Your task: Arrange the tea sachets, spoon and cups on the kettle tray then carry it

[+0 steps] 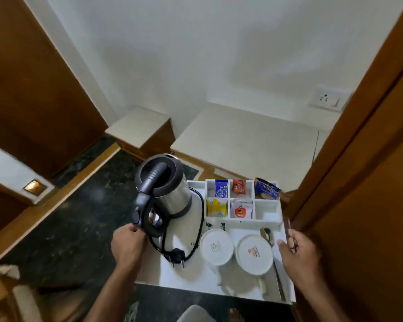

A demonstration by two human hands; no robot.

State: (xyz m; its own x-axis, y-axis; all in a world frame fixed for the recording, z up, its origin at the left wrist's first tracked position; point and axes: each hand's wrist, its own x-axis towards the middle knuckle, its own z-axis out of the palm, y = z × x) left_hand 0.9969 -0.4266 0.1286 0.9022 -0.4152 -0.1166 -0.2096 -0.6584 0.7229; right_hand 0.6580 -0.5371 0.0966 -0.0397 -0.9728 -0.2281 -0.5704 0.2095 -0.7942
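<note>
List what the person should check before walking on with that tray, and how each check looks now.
1. Left hand on tray edge: cannot tell, it sits by the kettle handle.
2. Right hand on the right rim: ok.
3. Kettle upright: not ok, it looks tilted.
4. Cups upside down and steady: ok.
5. Sachets in their compartments: ok; one compartment is empty.
6. Cord and plug on the tray: ok.

The left hand (128, 243) covered the tray's (196, 278) left edge, and the right hand (299, 254) covered its right rim. The spoon (268, 235) lay half hidden behind a cup (254, 254). Sachet (221, 188) print blurred beyond reading.
</note>
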